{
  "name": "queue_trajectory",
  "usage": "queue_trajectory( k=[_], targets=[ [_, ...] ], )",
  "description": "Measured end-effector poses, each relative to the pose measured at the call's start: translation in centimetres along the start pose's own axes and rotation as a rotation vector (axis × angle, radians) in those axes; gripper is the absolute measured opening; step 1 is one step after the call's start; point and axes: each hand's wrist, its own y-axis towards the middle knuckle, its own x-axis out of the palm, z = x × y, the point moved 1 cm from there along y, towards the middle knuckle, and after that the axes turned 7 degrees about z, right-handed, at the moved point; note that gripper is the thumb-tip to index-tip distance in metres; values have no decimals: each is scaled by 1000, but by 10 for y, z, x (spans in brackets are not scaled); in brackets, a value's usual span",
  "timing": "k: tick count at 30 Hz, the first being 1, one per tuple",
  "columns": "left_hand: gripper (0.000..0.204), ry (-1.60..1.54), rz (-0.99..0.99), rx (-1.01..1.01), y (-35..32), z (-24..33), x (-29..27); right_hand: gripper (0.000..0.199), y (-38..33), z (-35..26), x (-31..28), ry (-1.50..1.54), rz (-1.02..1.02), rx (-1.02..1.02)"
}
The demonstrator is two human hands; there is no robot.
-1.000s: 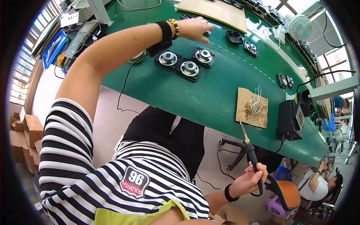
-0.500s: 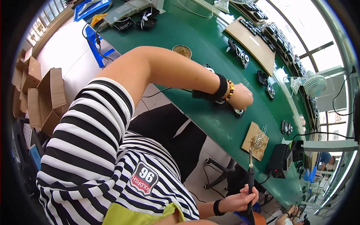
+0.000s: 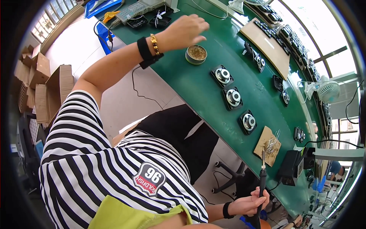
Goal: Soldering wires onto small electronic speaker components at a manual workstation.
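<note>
My left hand (image 3: 185, 32) hangs over the far left of the table, its fingers stretched and the thumb apart, holding nothing that shows. Just beside it stands a round tin (image 3: 196, 54) with brown, crumbly contents. My right hand (image 3: 251, 202) grips a soldering iron (image 3: 263, 176) by its black handle. The iron's tip reaches the near edge of a brown pad (image 3: 261, 145) with a bundle of thin silvery wires (image 3: 272, 143) on it. Between the hands, a row of three square black-framed speakers lies with magnets up: the first speaker (image 3: 222, 75), the middle speaker (image 3: 233, 97) and the nearest speaker (image 3: 248, 122).
A black soldering station (image 3: 291, 167) stands right of the pad. More speakers lie farther back, some on a pale board (image 3: 267, 47). A small fan (image 3: 328, 91) is at the far right. Grey equipment (image 3: 137, 10) occupies the table's left end; cardboard boxes (image 3: 57, 87) stand on the floor.
My left hand has moved from over the nearest speaker to the far left beside the tin, uncovering the row of speakers. My right hand keeps the soldering iron at the pad.
</note>
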Motion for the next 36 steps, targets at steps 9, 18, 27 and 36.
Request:
queue_trajectory(
  k=[9,18,27,36],
  targets=[
    [15,561,-345,-159,-68,-114,-1,28,0,-6,19,120,-62,-75],
    [20,112,61,202,-50,35,-69,25,-8,-22,39,228,-127,-71],
    [28,-310,79,480,-60,193,-53,26,-10,-27,118,348,-430,95],
    [22,-505,306,416,-58,224,-41,38,-22,-31,113,241,-371,327]
  ],
)
